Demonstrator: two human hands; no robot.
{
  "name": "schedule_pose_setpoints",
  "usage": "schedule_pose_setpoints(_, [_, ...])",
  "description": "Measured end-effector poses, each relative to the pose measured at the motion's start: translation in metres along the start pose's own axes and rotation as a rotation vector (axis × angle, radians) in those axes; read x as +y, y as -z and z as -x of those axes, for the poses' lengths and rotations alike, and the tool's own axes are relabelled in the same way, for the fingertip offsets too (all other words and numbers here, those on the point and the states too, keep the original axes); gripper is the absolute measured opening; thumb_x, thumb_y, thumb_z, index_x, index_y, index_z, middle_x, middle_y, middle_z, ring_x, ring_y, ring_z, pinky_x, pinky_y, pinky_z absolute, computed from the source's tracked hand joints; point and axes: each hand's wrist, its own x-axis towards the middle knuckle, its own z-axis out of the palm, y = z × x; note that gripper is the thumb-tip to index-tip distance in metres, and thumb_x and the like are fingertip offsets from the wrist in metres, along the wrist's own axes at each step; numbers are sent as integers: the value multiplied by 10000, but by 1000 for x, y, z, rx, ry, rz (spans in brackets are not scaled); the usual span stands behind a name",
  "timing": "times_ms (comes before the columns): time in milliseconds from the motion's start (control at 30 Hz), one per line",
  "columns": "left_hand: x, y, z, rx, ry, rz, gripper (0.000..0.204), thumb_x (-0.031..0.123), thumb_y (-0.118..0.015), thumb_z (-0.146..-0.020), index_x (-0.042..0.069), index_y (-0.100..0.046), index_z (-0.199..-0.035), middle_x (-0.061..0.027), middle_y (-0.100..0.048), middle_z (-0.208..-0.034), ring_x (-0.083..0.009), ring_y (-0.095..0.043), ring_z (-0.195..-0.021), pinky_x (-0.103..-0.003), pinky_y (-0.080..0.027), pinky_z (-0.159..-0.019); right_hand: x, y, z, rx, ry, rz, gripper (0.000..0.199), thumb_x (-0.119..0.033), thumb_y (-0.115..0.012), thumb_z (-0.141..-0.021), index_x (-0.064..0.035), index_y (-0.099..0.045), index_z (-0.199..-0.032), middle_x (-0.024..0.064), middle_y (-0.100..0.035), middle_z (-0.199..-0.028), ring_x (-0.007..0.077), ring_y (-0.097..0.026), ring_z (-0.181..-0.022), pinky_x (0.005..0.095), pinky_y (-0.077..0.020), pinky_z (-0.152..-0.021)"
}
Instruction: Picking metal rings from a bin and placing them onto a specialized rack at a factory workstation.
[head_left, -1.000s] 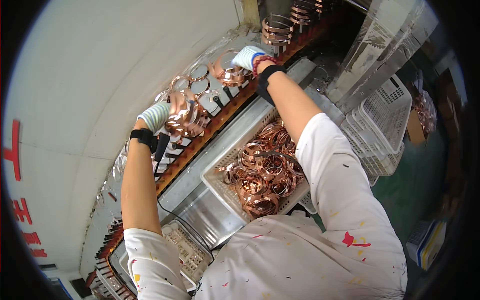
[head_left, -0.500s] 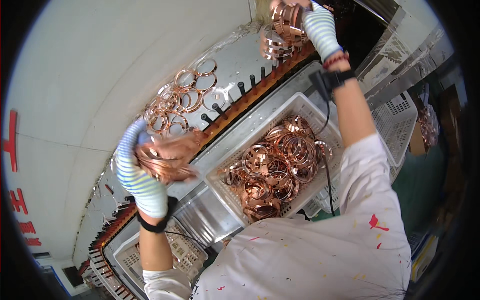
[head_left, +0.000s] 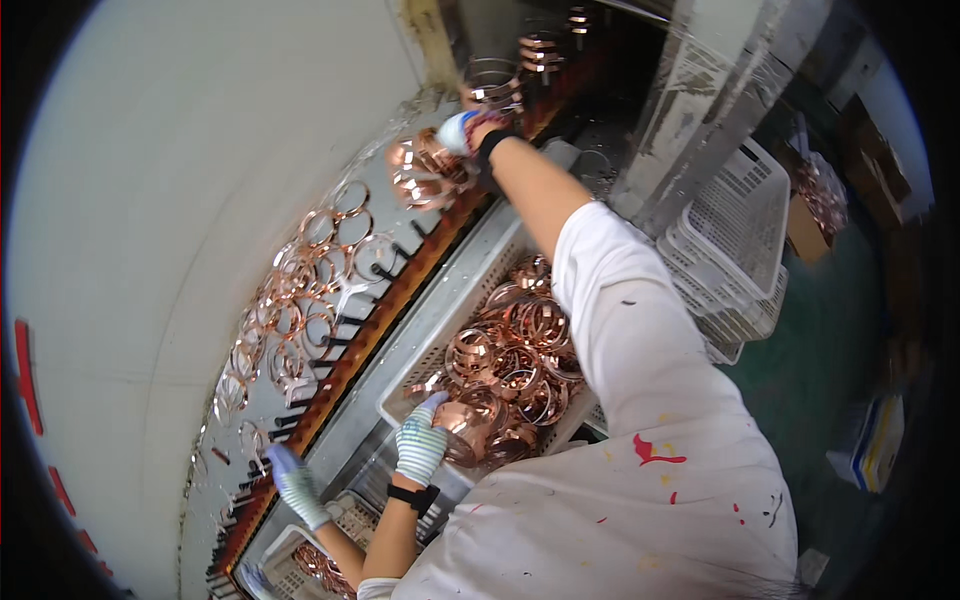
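We are closing our gloved left hand (head_left: 421, 447) on copper rings (head_left: 468, 428) in the white crate (head_left: 425, 345) nearest us. Farther up, our right hand (head_left: 462, 132) is gripping a ring cluster (head_left: 422, 170) at the peg rack (head_left: 390, 295).

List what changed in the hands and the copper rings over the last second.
The left hand came down off the peg rack into the white crate and now grips copper rings there. The right hand stays up at the rack's far end, holding a bunch of rings. Another person's gloved hand has come in at lower left. The rings hung on the rack stay in place.
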Motion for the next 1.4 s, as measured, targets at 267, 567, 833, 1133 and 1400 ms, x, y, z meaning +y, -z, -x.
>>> schedule_pose_setpoints(267, [-28, -18, 30, 185, 139, 275, 470, -37, -502, -887, 30, -651, -1328, -116, -741, -1011, -162, -695, -911, -285, -560, -834, -221, 218, 160, 341, 221, -345, 288, -212, -693, -864, -71, -721, -1113, 164, -761, -1074, 340, -739, -950, 420, -574, -844])
schedule_pose_setpoints(567, [1, -14, 22, 230, -1, 20, 435, 22, -572, -866, 52, -672, -1288, -181, -744, -1117, -317, -726, -1001, -384, -567, -908, -35, 157, 45, 176, 53, -157, 227, -180, -576, -960, -57, -704, -1100, 192, -748, -921, 327, -748, -780, 417, -589, -748])
schedule_pose_setpoints(833, [8, -15, 23, 209, 66, 82, 472, 10, -572, -854, 59, -664, -1314, -179, -740, -1124, -304, -723, -1014, -376, -565, -910, -87, 90, 16, -324, 314, 199, 329, -305, -630, -904, -98, -777, -1114, 157, -746, -1179, 339, -742, -1025, 493, -581, -850])
schedule_pose_setpoints(1133, [4, -13, 26, 215, 53, 27, 468, 3, -586, -828, 68, -671, -1283, -169, -739, -1104, -335, -711, -993, -403, -563, -897, -132, 228, 113, 638, 75, -546, 281, -249, -616, -922, -46, -744, -1069, 186, -751, -1055, 387, -711, -1026, 445, -561, -915])
schedule_pose_setpoints(1400, [11, -16, 9, 150, -141, 49, 475, 9, -565, -829, 61, -668, -1291, -182, -737, -1102, -339, -713, -994, -404, -562, -902, 164, 115, -1, 111, 333, 251, 262, -199, -564, -951, -49, -754, -1055, 225, -744, -1046, 376, -743, -955, 455, -591, -821])
